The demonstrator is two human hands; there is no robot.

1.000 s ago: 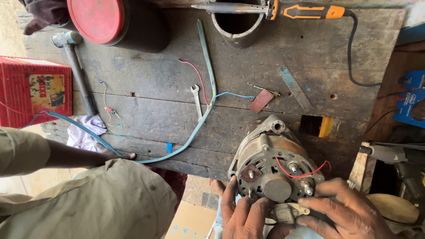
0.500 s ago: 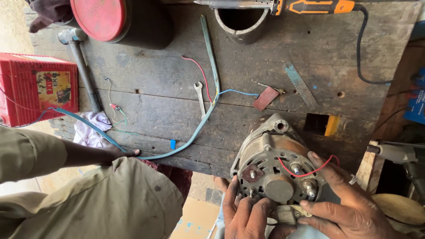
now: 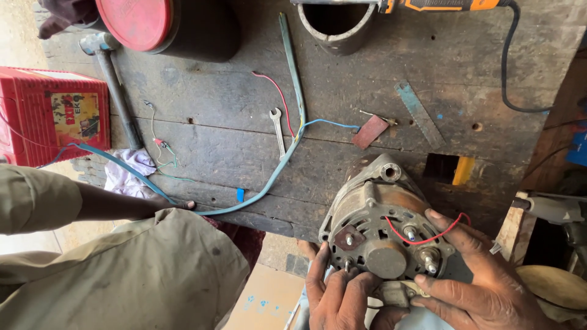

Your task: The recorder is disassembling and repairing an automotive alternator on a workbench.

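A grey metal alternator (image 3: 382, 226) rests at the near edge of a worn wooden workbench (image 3: 342, 91), back end up, with a red wire (image 3: 428, 235) looped between its terminals. My left hand (image 3: 336, 296) grips its lower left rim, fingers curled on the housing. My right hand (image 3: 483, 281) holds its right side, index finger stretched along the rim by the red wire and thumb near a small part (image 3: 397, 292) at the bottom.
Another person in khaki clothing (image 3: 122, 269) leans in at left, their hand (image 3: 177, 205) on the bench edge. On the bench lie a hammer (image 3: 116, 85), small spanner (image 3: 278, 129), blue-green cable (image 3: 287, 146), saw blade (image 3: 419, 113), red lid (image 3: 137, 21), pipe (image 3: 336, 24). A red box (image 3: 52, 116) sits left.
The view has drifted slightly. My right hand's fingers have shifted up along the alternator's right rim toward the red wire. My left hand stays on the housing.
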